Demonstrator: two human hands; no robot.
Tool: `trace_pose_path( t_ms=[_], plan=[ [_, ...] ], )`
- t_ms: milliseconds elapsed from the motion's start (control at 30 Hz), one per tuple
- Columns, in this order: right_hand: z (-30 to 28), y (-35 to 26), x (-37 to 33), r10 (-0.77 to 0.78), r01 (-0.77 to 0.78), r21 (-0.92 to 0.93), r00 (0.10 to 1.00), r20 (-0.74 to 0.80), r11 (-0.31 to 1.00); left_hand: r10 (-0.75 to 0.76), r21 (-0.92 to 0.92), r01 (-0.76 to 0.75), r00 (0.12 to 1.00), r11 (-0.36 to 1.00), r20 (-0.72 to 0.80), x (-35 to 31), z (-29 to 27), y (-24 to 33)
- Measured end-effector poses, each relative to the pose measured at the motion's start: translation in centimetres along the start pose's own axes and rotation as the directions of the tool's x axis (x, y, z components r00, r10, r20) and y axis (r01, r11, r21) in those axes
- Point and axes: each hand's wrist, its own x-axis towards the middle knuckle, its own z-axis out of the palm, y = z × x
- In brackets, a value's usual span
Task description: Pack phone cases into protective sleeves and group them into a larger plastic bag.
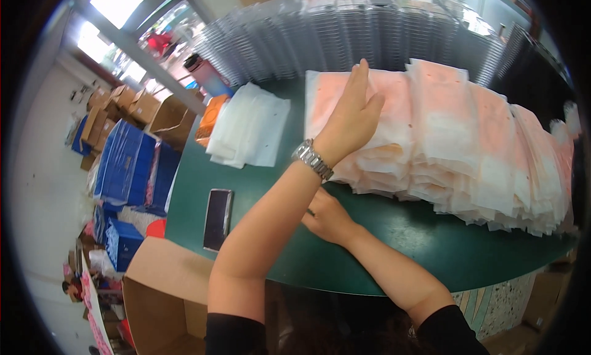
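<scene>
My left hand [354, 118], with a metal watch [313, 160] on its wrist, reaches across to the nearest pile of frosted packets [394, 93]. Its fingers are stretched out and lie along the top packet, which shows orange-pink through the white film. Below it my right hand [331, 218] rests low over the green table [406, 232], partly behind my left forearm. Its fingertips are hidden, so what they hold, if anything, does not show. More overlapping packets [492, 139] fan out to the right. A loose stack of whitish frosted bags [255, 121] lies to the left.
Nested clear plastic trays [345, 35] line the table's back. A phone [218, 219] lies at the left, with an orange pack [212, 118] and a bottle [206, 75] farther back. An open cardboard box [166, 262] stands by the near left edge; blue bins [126, 164] are beyond.
</scene>
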Motion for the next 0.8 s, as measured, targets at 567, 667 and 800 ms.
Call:
trace_pose_path(
  t_ms=[567, 667, 800],
  plan=[
    [1.4, -0.9, 1.2, -0.111, 0.102, -0.187, 0.993, -0.035, 0.977, -0.477, -0.130, 0.476, 0.742, 0.870, -0.471, -16.7, -9.9, -15.1],
    [3.6, -2.8, 5.6, -0.259, 0.262, -0.253, 0.965, 0.044, 0.931, -0.251, 0.141, 0.348, 0.853, 0.927, -0.457, -17.6, -10.1, -17.3],
    [8.8, -3.4, 16.2, -0.431, 0.427, -0.333, 0.900, 0.066, 0.841, -0.200, 0.232, 0.268, 0.939, 0.935, -0.279, -17.0, -10.8, -17.7]
  ],
)
